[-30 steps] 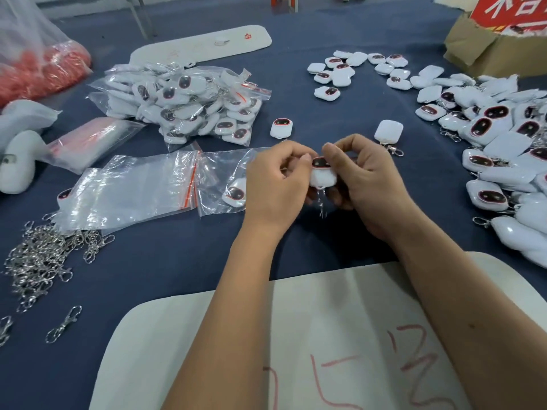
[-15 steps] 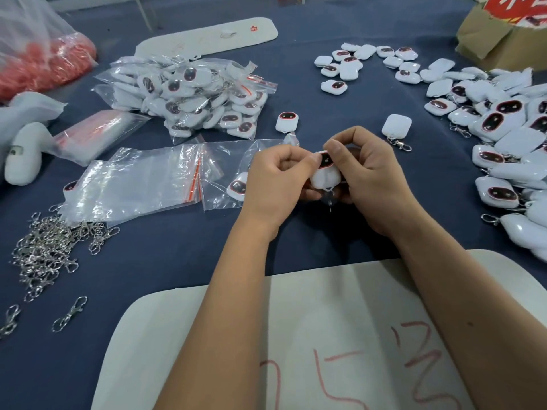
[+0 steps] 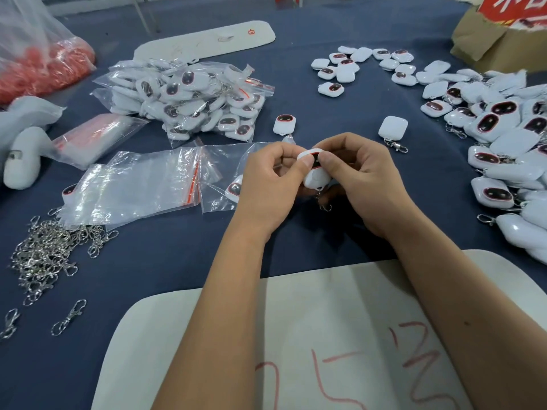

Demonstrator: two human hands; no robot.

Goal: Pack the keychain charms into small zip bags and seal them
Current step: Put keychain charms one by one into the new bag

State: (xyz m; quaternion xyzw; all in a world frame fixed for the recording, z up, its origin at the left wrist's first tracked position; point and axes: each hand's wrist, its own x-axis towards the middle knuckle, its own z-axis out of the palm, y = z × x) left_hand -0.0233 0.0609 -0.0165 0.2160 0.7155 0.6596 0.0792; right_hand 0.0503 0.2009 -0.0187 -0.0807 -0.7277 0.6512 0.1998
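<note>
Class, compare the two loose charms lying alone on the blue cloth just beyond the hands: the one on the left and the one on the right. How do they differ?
The left charm lies face up, showing its dark, red-rimmed window; the right charm lies face down, plain white. The right charm has a metal clasp attached at its near end; no clasp shows on the left charm. Both are white, rounded and unbagged.

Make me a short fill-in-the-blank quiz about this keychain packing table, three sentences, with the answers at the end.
1. Both the left hand and the right hand grip one white ____ above the cloth.
2. The heap of loose metal clasps lies on the person's ____ side.
3. The flat empty zip bags have seal strips coloured ____.

Missing words: charm; left; red
</note>
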